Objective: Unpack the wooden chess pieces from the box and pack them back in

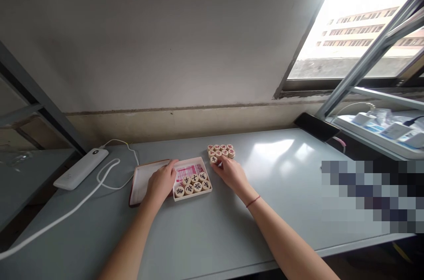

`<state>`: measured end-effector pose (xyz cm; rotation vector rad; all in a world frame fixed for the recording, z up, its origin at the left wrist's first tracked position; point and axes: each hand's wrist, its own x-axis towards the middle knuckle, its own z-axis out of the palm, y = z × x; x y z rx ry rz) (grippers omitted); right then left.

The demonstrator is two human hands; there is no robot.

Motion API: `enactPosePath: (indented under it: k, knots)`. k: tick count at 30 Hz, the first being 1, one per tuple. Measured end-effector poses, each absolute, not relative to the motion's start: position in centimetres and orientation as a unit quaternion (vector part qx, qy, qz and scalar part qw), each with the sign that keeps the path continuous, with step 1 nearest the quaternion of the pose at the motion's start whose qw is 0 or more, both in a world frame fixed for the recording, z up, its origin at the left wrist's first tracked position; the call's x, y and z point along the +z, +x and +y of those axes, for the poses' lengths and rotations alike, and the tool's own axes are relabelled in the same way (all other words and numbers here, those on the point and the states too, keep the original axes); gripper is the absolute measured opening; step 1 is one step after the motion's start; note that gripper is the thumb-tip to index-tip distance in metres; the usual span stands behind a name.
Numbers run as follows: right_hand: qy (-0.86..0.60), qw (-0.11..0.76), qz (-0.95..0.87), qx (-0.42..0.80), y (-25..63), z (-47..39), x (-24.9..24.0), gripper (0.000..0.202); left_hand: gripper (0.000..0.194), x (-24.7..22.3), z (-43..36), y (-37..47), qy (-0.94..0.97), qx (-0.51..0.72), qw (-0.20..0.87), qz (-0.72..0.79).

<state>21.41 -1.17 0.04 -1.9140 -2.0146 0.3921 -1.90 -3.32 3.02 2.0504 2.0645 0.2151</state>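
Note:
An open box lies on the grey table, its white tray [192, 197] holding several round wooden pieces [198, 186] with black characters. My left hand [161, 183] rests on the lid [141, 185] and the hinge side of the tray, fingers pressed together; what is under them is hidden. To the right of the tray, my right hand [232, 174] pinches a black-marked piece [213, 160] between thumb and fingers. That piece stands at the front left of several red-marked pieces [220, 147] grouped in rows, partly covered by my fingers.
A white power bank [81, 169] with a white cable [79, 205] lies at the left. At the back right are a dark phone-like object [316, 127] and a power strip [380, 136] beyond a metal frame [357, 57]. A wall runs along the table's back edge.

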Motion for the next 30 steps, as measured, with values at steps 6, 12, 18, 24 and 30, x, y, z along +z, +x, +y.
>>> enactPosePath:
  k: [6, 12, 18, 24, 30]
  knots:
    - [-0.671, 0.186, -0.704, 0.137, 21.5, -1.2, 0.1, 0.021, 0.041, 2.9, -3.3, -1.9, 0.705, 0.103, 0.090, 0.696]
    - [-0.547, 0.274, -0.758, 0.228, 20.6, -2.1, 1.1, 0.024, 0.031, 3.5, -4.1, -1.1, 0.769, 0.120, 0.022, 0.627]
    - [-0.524, 0.224, -0.784, 0.248, 19.2, -3.1, 1.6, 0.036, 0.029, 3.1, -5.1, -0.1, 0.798, 0.080, 0.069, 0.593]
    - [-0.527, 0.232, -0.779, 0.248, 19.3, -3.1, 1.4, 0.034, 0.026, 3.3, -5.1, 0.0, 0.791, 0.087, 0.101, 0.597]
    - [-0.499, 0.269, -0.779, 0.269, 19.8, -3.0, 1.7, 0.032, 0.020, 4.0, -4.9, 0.1, 0.769, 0.142, 0.127, 0.611]
